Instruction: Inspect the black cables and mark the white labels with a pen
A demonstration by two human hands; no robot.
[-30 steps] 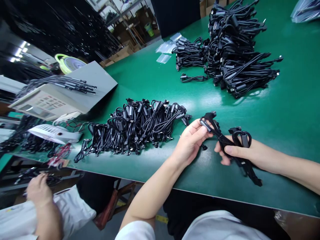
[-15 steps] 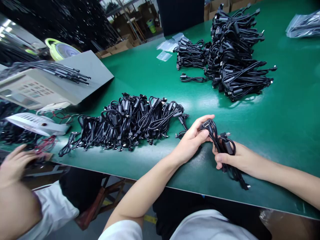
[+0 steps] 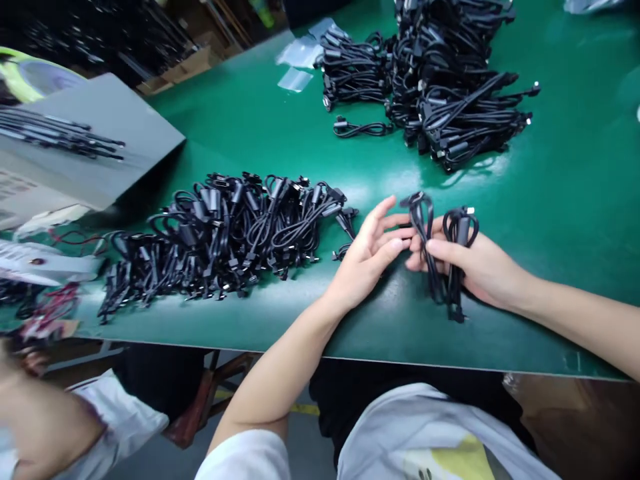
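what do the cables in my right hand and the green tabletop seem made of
The cables look like satin black plastic or rubber, bending in smooth loops; one bright tip suggests metal. The tabletop seems semi-gloss, perhaps plastic sheet or laminate, smooth with soft light reflections.

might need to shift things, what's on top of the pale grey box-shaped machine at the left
A bundle of thin black cables lies on the machine, running past the picture's left edge. The surface beneath them is covered and can't be seen.

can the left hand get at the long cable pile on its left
Probably yes: the left hand looks open, and the cable pile lies just to its left, with nothing visible blocking the way.
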